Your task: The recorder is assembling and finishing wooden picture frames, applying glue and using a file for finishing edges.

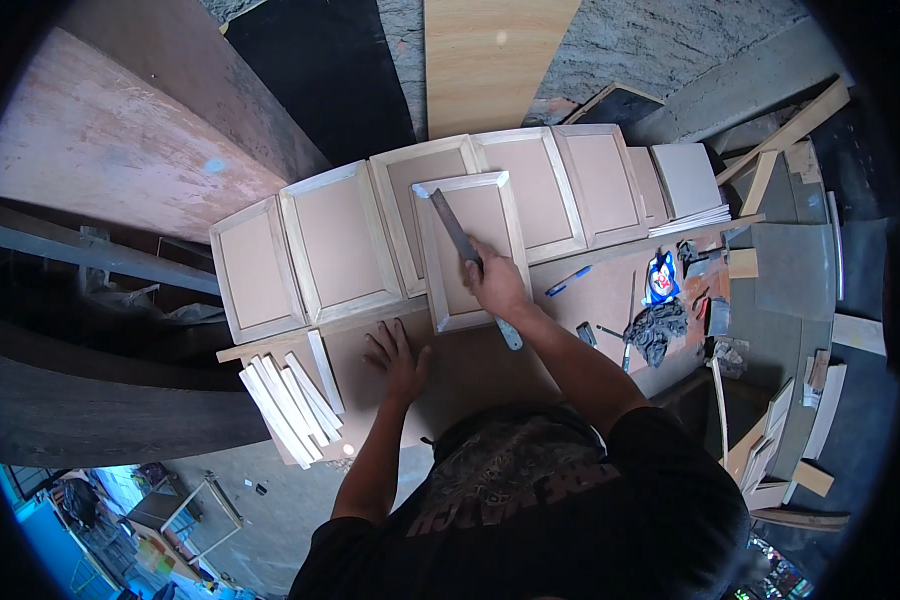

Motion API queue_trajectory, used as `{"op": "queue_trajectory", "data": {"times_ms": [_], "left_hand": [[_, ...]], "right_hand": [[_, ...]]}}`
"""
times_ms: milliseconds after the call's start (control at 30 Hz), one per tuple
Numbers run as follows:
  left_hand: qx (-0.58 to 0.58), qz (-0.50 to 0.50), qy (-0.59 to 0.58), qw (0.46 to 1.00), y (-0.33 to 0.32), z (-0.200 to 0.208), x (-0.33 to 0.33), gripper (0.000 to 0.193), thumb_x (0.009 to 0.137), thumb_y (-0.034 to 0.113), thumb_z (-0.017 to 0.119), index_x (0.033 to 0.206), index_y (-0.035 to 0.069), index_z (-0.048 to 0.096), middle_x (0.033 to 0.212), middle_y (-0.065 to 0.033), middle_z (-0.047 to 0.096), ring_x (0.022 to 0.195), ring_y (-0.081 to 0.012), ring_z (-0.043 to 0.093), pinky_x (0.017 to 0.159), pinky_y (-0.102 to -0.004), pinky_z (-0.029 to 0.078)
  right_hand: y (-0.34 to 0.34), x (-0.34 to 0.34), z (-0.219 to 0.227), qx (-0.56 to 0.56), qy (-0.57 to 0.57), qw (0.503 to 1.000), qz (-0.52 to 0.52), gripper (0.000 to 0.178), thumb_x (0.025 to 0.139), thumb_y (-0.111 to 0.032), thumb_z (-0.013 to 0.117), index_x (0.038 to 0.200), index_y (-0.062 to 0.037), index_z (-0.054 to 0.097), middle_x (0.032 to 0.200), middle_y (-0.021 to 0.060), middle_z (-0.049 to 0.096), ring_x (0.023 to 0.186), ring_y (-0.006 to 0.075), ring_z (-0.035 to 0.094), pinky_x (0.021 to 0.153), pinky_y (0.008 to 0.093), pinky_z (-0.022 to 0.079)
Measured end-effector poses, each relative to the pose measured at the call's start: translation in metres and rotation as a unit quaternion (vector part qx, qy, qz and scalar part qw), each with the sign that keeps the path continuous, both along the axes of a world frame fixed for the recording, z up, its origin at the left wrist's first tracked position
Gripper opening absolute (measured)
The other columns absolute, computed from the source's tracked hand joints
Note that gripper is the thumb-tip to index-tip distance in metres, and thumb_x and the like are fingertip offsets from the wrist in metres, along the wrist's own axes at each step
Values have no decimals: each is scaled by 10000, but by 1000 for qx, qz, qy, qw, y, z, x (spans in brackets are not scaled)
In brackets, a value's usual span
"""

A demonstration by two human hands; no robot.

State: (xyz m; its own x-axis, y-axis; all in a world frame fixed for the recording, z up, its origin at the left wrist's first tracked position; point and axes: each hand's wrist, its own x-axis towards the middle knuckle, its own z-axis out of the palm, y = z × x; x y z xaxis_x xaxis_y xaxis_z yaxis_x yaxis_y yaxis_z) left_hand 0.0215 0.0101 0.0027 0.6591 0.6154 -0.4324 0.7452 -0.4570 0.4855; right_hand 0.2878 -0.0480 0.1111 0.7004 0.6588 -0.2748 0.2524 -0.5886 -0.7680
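Observation:
My right hand point(497, 283) is closed round a long, narrow, flat grey-brown tool point(453, 226); its exact kind is unclear. Its far end lies over the upper left corner of a small wooden frame with a brown panel point(468, 232). A pale blue strip with a rounded end point(510, 336) shows below my right wrist; my hand hides whether it belongs to the tool. My left hand point(397, 362) rests with fingers spread on the brown work board point(460, 372), left of the frame's near corner and touching nothing else.
Similar framed panels point(335, 240) stand in a row behind. White-edged wood strips point(288, 410) lie at the left. To the right are a blue pen point(568, 281), a crumpled dark cloth point(656, 333), a blue packet point(660, 277) and stacked panels point(686, 182). Wood offcuts point(770, 440) lean at far right.

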Motion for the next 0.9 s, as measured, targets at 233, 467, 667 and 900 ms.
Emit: {"op": "queue_trajectory", "data": {"times_ms": [233, 467, 667, 900], "left_hand": [[2, 0, -11, 1000, -1, -5, 0, 927, 962, 610, 490, 1625, 113, 73, 1669, -238, -95, 1483, -531, -193, 1055, -782, -125], [17, 2, -16, 1000, -2, -9, -2, 934, 957, 605, 506, 1625, 115, 75, 1671, -232, -100, 1482, -530, -198, 1050, -786, -125], [3, 0, -7, 1000, -1, -4, -1, 933, 961, 613, 491, 1626, 112, 70, 1673, -228, -100, 1485, -525, -198, 1053, -782, -128], [3, 2, -11, 1000, -1, -5, -1, 937, 959, 627, 482, 1626, 112, 71, 1673, -229, -98, 1487, -519, -204, 1061, -773, -134]], "right_hand": [[-1, 2, -3, 5, -30, 999, 10, 419, 954, -149, 547, 1368, -79, 538, 977, 264, 677, 881, 476, 656, 814, 561, 506], [1, 0, 6, -22, -9, 1000, 7, 421, 950, -154, 550, 1365, -80, 545, 1003, 261, 676, 900, 474, 652, 829, 560, 507], [1, 1, -1, -18, -22, 1000, 9, 428, 950, -155, 549, 1373, -91, 540, 1029, 265, 671, 909, 474, 651, 842, 563, 504], [1, -1, -3, -2, -50, 999, 13, 433, 953, -149, 541, 1382, -99, 528, 1040, 266, 673, 922, 495, 640, 858, 578, 499]]}}
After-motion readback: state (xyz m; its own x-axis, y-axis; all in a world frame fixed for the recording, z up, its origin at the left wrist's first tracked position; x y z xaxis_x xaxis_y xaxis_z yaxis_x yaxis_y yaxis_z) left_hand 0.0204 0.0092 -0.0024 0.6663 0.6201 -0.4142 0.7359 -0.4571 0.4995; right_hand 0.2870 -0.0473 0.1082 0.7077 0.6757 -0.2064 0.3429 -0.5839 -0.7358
